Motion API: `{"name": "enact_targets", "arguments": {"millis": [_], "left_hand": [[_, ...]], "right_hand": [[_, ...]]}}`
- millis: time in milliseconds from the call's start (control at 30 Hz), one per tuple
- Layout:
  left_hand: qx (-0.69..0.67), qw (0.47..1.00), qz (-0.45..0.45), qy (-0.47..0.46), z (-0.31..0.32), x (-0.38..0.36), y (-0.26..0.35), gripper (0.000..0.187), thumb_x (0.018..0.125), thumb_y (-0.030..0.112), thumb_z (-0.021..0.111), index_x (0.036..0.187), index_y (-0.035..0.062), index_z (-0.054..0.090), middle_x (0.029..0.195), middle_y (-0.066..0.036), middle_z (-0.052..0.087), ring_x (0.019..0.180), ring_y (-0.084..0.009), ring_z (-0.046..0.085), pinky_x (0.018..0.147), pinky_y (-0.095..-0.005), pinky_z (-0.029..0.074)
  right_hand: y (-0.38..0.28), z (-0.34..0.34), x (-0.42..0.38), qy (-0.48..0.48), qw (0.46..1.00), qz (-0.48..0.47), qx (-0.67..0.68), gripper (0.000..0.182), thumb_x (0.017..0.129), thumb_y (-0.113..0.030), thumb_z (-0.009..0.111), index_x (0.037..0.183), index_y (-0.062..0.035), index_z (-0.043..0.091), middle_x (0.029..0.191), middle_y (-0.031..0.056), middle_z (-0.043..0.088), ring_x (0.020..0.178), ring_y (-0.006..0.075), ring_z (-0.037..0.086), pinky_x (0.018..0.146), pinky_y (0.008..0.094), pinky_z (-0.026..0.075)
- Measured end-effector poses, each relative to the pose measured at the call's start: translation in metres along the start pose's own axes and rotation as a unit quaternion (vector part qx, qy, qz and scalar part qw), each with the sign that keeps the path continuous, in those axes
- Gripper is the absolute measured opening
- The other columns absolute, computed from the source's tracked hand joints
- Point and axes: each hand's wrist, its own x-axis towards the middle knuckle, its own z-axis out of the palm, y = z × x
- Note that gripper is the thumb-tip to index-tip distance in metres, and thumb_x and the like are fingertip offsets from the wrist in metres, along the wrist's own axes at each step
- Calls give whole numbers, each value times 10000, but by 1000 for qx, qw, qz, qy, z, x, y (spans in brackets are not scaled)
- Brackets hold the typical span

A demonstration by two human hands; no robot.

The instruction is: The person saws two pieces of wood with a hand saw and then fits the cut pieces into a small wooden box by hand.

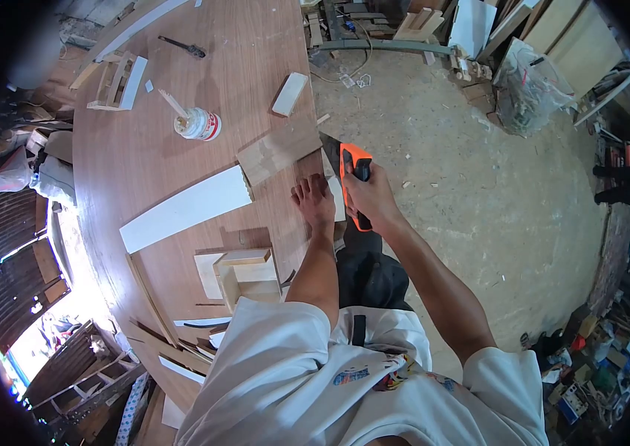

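My right hand (372, 199) is wrapped round the orange and black handle of a handsaw (346, 160), just off the table's right edge. The saw's dark blade points away from me and meets the right end of a brown wooden board (279, 150) lying on the table. Closer to me, my left hand (313, 199) rests palm down at the table edge, fingers spread and nothing gripped. A white piece (336, 189) shows between the two hands, partly hidden. Against the brown board's left end lies a long white board (189, 208).
The brown table (241, 74) carries a white jar (197, 124) with sticks, a small white block (290, 94), a dark tool (183, 47) and a small wooden frame (118, 82). A wooden box-like piece (244, 271) sits near my left elbow. A plastic bag (530, 89) stands on the concrete floor.
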Motion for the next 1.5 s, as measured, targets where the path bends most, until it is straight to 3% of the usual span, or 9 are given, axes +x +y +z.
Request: {"name": "enact_targets", "arguments": {"millis": [167, 467, 567, 633, 767, 967, 1333, 1500], "left_hand": [[15, 999, 26, 41, 6, -3, -5, 230, 849, 252, 546, 1009, 89, 576, 943, -114, 562, 959, -322, 510, 891, -464, 356], [32, 999, 19, 36, 5, 0, -1, 222, 850, 258, 536, 999, 98, 577, 933, -101, 564, 958, -308, 513, 893, -462, 360], [29, 999, 12, 31, 2, -1, -2, 219, 840, 249, 544, 1001, 105, 578, 938, -93, 567, 960, -304, 515, 891, -458, 361], [23, 1000, 7, 18, 0, 0, 1, 224, 836, 246, 547, 1008, 108, 580, 947, -90, 570, 964, -302, 516, 891, -457, 361], [46, 999, 13, 19, 2, 0, -3, 260, 837, 248, 550, 1053, 106, 584, 986, -91, 582, 981, -295, 519, 899, -456, 360], [44, 999, 11, 24, 6, -1, -4, 277, 842, 249, 556, 1062, 83, 583, 980, -101, 590, 982, -299, 518, 904, -459, 360], [38, 999, 9, 20, -1, -1, 1, 220, 863, 277, 562, 992, 100, 580, 926, -94, 588, 946, -300, 524, 868, -443, 374], [40, 999, -8, 16, -1, 0, 3, 276, 866, 284, 565, 1079, 110, 591, 920, -79, 608, 938, -300, 526, 855, -439, 376]], "right_hand": [[3, 3, 10, -2, 1000, 14, -5, 48, 818, -30, 499, 812, -42, 453, 539, 26, 471, 390, 111, 449, 344, 304, 352], [7, 13, 14, 1, 991, -53, -125, 45, 809, -35, 520, 802, -26, 476, 564, 29, 487, 475, 97, 490, 413, 286, 379], [-2, 12, -3, -15, 998, 8, -56, 55, 805, -37, 528, 795, -25, 475, 563, 38, 489, 462, 106, 495, 407, 297, 388], [6, 11, 6, -9, 995, -60, -82, 55, 800, -30, 528, 796, -24, 474, 559, 49, 491, 411, 126, 486, 367, 320, 383], [11, 16, 17, -14, 996, -35, -85, 53, 795, -25, 527, 794, -20, 474, 561, 53, 495, 413, 134, 486, 373, 327, 386], [37, 8, 36, 15, 982, -106, -153, 55, 794, -48, 544, 818, -18, 504, 567, 58, 512, 438, 129, 499, 394, 314, 390], [18, 10, 38, 9, 996, -6, -92, 61, 806, -57, 534, 840, -27, 492, 542, 38, 495, 398, 136, 483, 362, 318, 382], [14, 7, 34, -6, 997, 12, -71, 61, 806, -47, 527, 834, -37, 474, 540, 35, 487, 379, 130, 467, 348, 310, 369]]}}
